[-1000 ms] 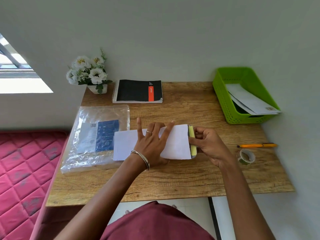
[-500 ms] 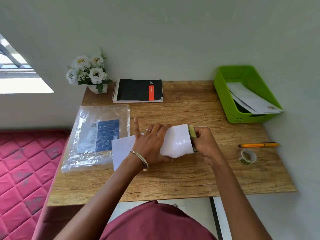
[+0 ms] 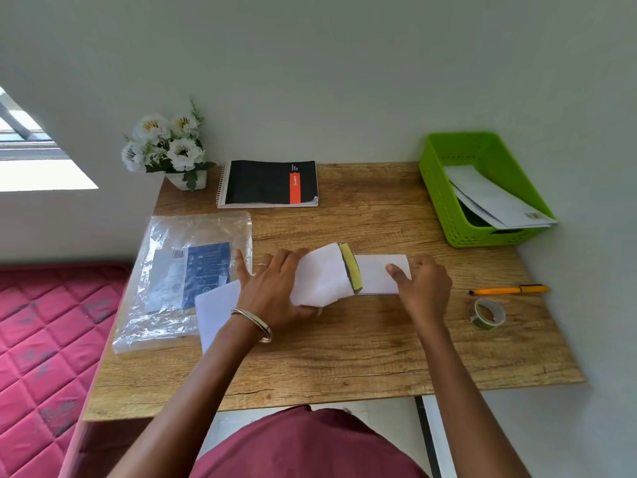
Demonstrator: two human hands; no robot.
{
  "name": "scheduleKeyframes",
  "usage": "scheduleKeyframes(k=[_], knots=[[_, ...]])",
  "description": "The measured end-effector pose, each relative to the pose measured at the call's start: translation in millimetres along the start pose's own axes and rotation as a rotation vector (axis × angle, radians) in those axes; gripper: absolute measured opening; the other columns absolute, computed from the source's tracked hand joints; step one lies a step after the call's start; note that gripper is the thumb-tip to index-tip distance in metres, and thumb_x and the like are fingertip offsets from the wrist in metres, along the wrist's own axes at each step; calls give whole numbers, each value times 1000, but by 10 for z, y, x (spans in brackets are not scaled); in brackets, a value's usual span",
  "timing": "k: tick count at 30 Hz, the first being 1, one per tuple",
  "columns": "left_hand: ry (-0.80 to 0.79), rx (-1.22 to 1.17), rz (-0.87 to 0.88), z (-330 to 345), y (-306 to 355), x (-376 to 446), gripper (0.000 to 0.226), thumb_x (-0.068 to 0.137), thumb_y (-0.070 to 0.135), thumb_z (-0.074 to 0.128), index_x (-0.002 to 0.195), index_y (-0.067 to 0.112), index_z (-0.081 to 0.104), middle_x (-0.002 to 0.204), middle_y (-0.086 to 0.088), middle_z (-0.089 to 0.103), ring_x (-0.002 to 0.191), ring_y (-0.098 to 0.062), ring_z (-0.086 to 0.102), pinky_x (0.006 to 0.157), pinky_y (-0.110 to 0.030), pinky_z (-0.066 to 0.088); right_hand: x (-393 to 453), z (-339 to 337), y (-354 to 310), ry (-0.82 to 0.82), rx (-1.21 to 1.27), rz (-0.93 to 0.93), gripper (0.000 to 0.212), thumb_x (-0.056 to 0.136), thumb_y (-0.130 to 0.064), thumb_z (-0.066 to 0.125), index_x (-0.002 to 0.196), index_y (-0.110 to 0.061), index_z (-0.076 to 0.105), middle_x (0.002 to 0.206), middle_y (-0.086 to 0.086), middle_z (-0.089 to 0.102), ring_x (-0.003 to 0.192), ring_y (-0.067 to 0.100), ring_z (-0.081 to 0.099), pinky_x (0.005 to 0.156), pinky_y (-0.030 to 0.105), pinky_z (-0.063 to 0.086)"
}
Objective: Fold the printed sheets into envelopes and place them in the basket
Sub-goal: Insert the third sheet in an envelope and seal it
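**Sheet going into the envelope**

The left hand (image 3: 275, 291) gripped the bowed envelope (image 3: 320, 274) at mid-table (image 3: 344, 357), fingers curled round it. The right hand (image 3: 422, 288) pinched the folded sheet (image 3: 379, 274) entering its yellow-edged mouth. The green basket (image 3: 444, 201), holding envelopes, stood well apart at far right.

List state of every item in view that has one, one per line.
Envelope: open, flap with yellow-green strip raised.
Folded sheet: partly inside the envelope.
Left hand: holds the envelope.
Right hand: on the sheet's outer end.
Green basket: holds white envelopes, one overhanging the rim.
Notebook: closed.
Plastic pack: lies flat, whether sealed unclear.
Pen: lying on the desk.
Tape roll: lying flat.
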State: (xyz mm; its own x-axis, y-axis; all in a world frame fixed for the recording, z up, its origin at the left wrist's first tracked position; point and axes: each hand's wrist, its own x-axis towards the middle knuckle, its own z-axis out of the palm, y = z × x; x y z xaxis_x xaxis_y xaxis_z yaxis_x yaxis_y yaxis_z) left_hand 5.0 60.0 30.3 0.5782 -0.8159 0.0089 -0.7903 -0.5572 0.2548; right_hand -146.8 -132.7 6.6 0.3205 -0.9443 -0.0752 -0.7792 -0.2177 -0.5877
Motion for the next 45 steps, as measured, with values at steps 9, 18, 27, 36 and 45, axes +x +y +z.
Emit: scheduleKeyframes(k=[9,18,27,36,45], knots=[[6,58,30,10,-32,-18,110,58,73,62,145,27,12,141,1,34,133,-25,29,101,-71,-14,-121,-45,-256,-116,218,-174,47,82,-43,69,117,-14,60,117,8,59,111,27,52,86,40,45],[-41,30,109,60,-7,-39,120,58,69,63,144,27,-9,142,-2,22,134,-25,18,104,-66,-15,-252,-232,-534,-742,753,-124,33,87,-2,64,117,-13,63,98,12,71,84,16,69,62,26,54],[-61,-77,125,75,-7,-30,118,56,69,62,144,28,-6,142,2,19,136,-23,14,106,-66,-12,-203,-232,-524,-735,768,-44,39,83,11,59,114,-12,63,96,12,71,84,22,68,66,36,55],[-87,-97,143,68,0,-31,123,57,70,62,143,28,-15,144,1,16,137,-23,13,106,-66,-12,-183,-258,-532,-827,918,24,32,85,12,57,107,-10,64,90,11,71,77,19,68,57,29,55],[-54,-43,205,32,76,-63,123,58,62,68,142,30,-16,143,2,16,135,-25,16,105,-67,-10,-204,-262,-569,-835,854,-44,25,80,3,68,101,-11,66,92,10,72,81,19,69,61,31,55]])
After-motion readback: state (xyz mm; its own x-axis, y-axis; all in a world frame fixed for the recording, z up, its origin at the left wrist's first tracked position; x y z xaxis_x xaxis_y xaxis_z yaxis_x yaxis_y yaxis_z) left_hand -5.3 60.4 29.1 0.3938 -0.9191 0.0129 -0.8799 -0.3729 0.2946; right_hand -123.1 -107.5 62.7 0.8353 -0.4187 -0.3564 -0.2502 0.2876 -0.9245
